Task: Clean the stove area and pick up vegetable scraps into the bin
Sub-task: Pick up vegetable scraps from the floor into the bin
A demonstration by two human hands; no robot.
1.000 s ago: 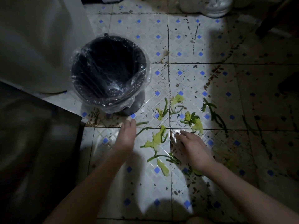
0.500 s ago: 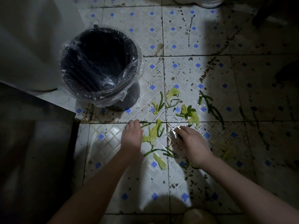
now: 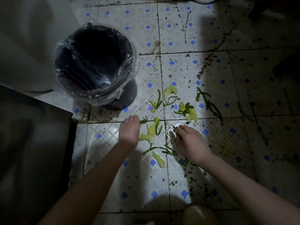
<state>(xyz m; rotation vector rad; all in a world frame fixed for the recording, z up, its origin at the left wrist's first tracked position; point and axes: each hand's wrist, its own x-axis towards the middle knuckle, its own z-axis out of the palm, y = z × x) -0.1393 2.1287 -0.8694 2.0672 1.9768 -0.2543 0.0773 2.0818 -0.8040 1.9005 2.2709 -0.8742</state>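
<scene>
A black bin (image 3: 128,51) lined with a clear plastic bag stands on the tiled floor (image 3: 113,184) at upper left. Vegetable scraps lie to its lower right: a yellow-green leaf (image 3: 151,132), green stems (image 3: 158,148), a pale leaf piece (image 3: 159,159), further leaves (image 3: 191,115) and dark stems (image 3: 209,104). My left hand (image 3: 129,132) sits below the bin, fingers curled on a green stem (image 3: 144,121) that pokes out from them. My right hand (image 3: 191,142) rests knuckles-up on the floor, fingers bent over a dark stem (image 3: 178,135); its grip is hidden.
A dark cabinet side (image 3: 32,159) fills the lower left and a white surface (image 3: 24,46) the upper left. The floor on the right is dark and heavily stained (image 3: 259,95). A knee (image 3: 199,215) shows at the bottom edge.
My left hand slid forward and right to the green stem and its fingers curled onto it. The right hand stayed almost in place. The camera tilted down slightly.
</scene>
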